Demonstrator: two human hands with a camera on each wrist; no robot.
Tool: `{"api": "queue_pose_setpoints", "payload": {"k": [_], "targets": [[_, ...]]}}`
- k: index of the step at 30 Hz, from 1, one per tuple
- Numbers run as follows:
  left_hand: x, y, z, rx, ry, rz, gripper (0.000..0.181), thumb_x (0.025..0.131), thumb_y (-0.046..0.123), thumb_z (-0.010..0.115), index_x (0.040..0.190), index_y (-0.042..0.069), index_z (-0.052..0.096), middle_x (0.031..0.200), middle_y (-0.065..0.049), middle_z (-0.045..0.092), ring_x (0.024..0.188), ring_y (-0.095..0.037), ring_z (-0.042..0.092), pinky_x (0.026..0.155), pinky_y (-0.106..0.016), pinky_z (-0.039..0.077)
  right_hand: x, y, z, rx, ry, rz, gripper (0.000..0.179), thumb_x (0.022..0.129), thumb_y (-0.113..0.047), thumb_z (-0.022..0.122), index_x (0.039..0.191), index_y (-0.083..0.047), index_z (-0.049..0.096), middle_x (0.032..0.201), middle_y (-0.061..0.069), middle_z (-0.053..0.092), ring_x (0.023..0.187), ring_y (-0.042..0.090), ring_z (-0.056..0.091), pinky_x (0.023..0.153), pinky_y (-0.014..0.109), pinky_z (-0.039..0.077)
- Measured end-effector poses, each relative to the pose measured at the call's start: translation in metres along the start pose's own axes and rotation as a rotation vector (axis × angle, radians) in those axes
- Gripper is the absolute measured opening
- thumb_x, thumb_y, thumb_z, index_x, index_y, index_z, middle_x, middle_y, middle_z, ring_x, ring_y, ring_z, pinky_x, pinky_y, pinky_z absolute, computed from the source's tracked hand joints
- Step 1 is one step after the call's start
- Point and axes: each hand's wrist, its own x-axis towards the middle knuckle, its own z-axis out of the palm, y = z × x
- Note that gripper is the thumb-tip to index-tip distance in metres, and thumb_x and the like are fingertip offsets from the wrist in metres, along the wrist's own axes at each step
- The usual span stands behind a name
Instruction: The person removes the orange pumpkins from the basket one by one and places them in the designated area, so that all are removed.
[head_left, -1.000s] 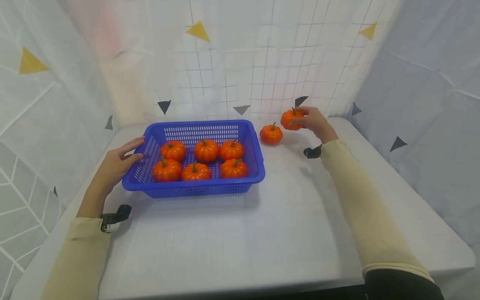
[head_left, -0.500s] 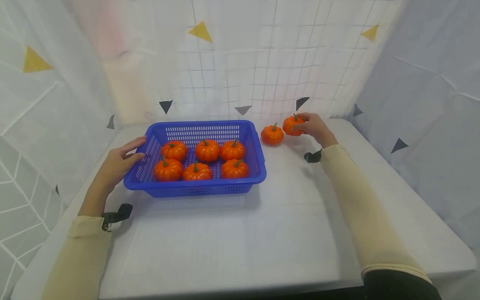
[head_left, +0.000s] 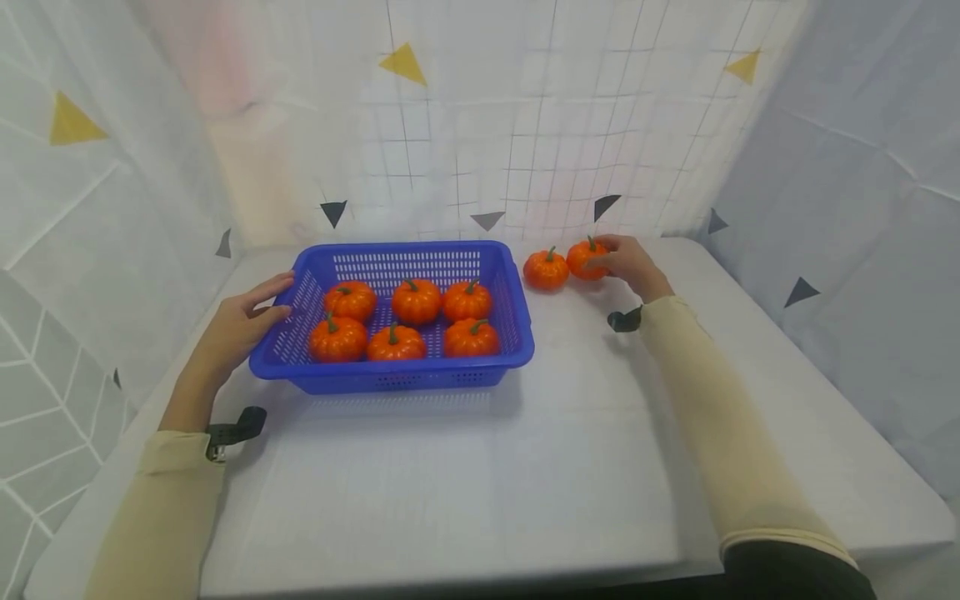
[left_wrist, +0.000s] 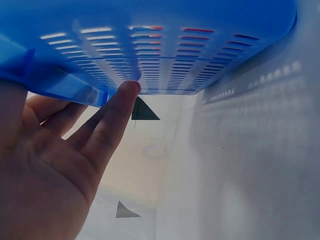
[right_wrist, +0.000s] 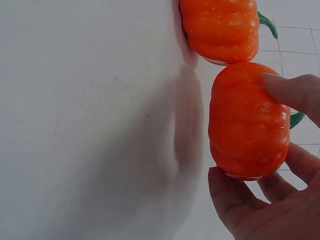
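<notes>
**Held pumpkin (head_left: pixel 582 265) lower, now nearly level with neighbour pumpkin (head_left: pixel 546 272)**

Since the earlier head frames, right hand (head_left: pixel 632 262) has come down with it, upper right of frame. Thumb and fingers grip it from opposite sides, stem up, squat body wider than tall. Left hand (head_left: pixel 234 332), left of frame: fingers fairly straight, touching the left end of the blue basket (head_left: pixel 390 371); not moved.

Key relation, my read: held pumpkin sits just to the right of neighbour pumpkin, side by side; right wrist view suggests contact. Can't tell if its base touches the bench (head_left: pixel 585 467). Right hand is much the nearer to both.

Basket lies left of centre, long axis across the frame, six pumpkins (head_left: pixel 338 340) inside in two rows of three. Backdrop (head_left: pixel 472 125) with grid lines behind.
</notes>
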Motion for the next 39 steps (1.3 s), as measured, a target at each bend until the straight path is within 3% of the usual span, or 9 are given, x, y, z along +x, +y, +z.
{"api": "queue_pose_setpoints", "payload": {"k": [19, 30, 39], "targets": [[0.000, -0.001, 0.002, -0.006, -0.002, 0.013, 0.058, 0.109, 0.026, 0.058, 0.162, 0.012, 0.039, 0.168, -0.012, 0.030, 0.149, -0.045, 0.032, 0.110, -0.063, 0.037, -0.002, 0.014, 0.003, -0.049, -0.048, 0.016, 0.072, 0.098, -0.019, 0.072, 0.160, -0.006, 0.039, 0.163, 0.020, 0.036, 0.137, 0.038, 0.044, 0.118, 0.053, 0.035], [-0.002, 0.003, 0.001, 0.014, 0.004, 0.000, 0.059, 0.108, 0.029, 0.060, 0.161, 0.013, 0.041, 0.167, -0.008, 0.032, 0.149, -0.042, 0.033, 0.112, -0.060, 0.037, -0.005, 0.006, -0.002, -0.048, -0.065, 0.015, 0.073, 0.099, -0.017, 0.070, 0.163, -0.008, 0.034, 0.166, 0.020, 0.030, 0.144, 0.039, 0.039, 0.117, 0.052, 0.036], [-0.003, 0.003, 0.001, 0.011, 0.005, 0.009, 0.060, 0.108, 0.030, 0.060, 0.162, 0.015, 0.040, 0.167, -0.009, 0.032, 0.149, -0.044, 0.033, 0.110, -0.061, 0.038, -0.008, -0.007, -0.011, -0.057, -0.032, -0.029, 0.077, 0.098, -0.020, 0.072, 0.164, -0.011, 0.034, 0.166, 0.018, 0.031, 0.147, 0.039, 0.034, 0.118, 0.056, 0.032]]}}
